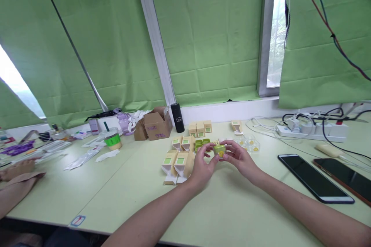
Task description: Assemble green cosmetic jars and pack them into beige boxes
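Both my hands meet over the middle of the pale table (232,208). My left hand (201,166) and my right hand (240,157) together pinch a small green jar (219,150) with a yellow spot on it. Just left of them lie several small cream boxes with green labels (177,163), some open. More green jars (202,143) sit behind my left hand. Three closed cream boxes (199,127) stand further back. Clear lids with yellow dots (249,142) lie behind my right hand.
Two dark phones (314,178) lie at the right, with a white power strip (310,129) and cables behind. A black cylinder (177,117), brown cardboard boxes (155,125) and a green-banded cup (112,139) stand at the back. Another person's hand (17,168) rests at the far left.
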{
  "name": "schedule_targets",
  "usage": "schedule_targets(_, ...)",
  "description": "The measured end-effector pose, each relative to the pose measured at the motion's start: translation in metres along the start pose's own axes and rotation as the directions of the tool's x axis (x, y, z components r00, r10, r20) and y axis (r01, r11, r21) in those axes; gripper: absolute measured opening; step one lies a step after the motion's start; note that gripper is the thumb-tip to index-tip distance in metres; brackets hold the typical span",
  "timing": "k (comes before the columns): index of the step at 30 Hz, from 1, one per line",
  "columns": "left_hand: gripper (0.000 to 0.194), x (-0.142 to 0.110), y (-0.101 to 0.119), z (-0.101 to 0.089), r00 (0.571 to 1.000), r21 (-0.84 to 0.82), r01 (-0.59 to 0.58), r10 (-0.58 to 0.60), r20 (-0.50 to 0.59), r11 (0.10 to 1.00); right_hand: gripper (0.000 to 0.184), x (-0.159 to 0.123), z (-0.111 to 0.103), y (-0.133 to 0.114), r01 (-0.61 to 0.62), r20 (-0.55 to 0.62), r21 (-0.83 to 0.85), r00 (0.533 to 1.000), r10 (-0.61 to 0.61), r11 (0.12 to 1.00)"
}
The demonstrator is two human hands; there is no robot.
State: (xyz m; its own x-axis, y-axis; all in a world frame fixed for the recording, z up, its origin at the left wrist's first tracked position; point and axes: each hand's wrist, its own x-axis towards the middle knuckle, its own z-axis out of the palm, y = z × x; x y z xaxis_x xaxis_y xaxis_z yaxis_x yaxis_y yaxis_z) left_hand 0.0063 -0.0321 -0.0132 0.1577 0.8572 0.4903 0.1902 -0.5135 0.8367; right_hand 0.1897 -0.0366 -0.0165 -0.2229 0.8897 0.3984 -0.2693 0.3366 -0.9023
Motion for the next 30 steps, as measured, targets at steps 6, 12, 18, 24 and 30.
schedule_targets(6,0.043,-0.002,0.001,-0.001,0.999,0.029,-0.031,0.031,-0.016,0.999,0.048,-0.003,0.002,-0.003,-0.057,0.014,0.161,0.998,0.055,0.985)
schedule_targets(12,0.036,-0.005,0.001,-0.001,0.997,-0.014,-0.073,0.073,-0.011,0.997,0.052,-0.001,-0.002,0.001,-0.136,-0.019,0.326,0.988,0.151,0.936)
schedule_targets(18,0.032,-0.006,0.002,-0.001,0.995,-0.038,-0.097,0.098,0.008,0.995,0.048,0.001,-0.011,0.010,-0.185,0.002,0.383,0.980,0.200,0.905)
schedule_targets(24,0.032,-0.005,0.003,-0.001,0.996,-0.055,-0.085,0.086,0.006,0.995,0.045,0.002,-0.014,0.015,-0.193,0.015,0.404,0.979,0.204,0.894)
schedule_targets(30,0.036,-0.004,0.002,0.001,0.999,-0.093,-0.044,0.045,0.003,0.995,0.044,0.001,-0.013,0.011,-0.175,-0.035,0.391,0.978,0.205,0.903)
